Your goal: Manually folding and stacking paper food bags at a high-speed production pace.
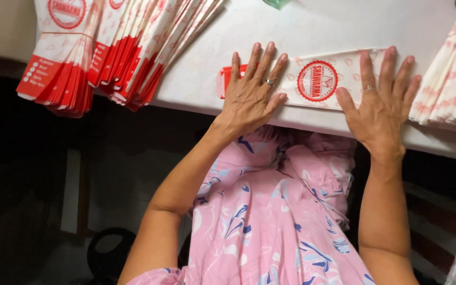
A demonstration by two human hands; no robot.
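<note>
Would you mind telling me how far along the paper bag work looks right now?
Done: a fanned stack of bags lies at the table's left. In hand: left hand and right hand press one bag flat. Left: another pile on the right.

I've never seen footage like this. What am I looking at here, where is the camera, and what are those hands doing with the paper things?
There is no machine here: a person wears a camera on the head, so the one picture looks down at their own two bare hands. The left hand and the right hand both lie flat, fingers spread, on a long white paper bag with a round red stamp and a red end. Neither hand has a grip on it; they only press it against the white tabletop. A fanned stack of matching red-and-white paper bags lies at the far left, and another pile of bags sits at the right edge. Below is the person's pink flowered clothing.
</note>
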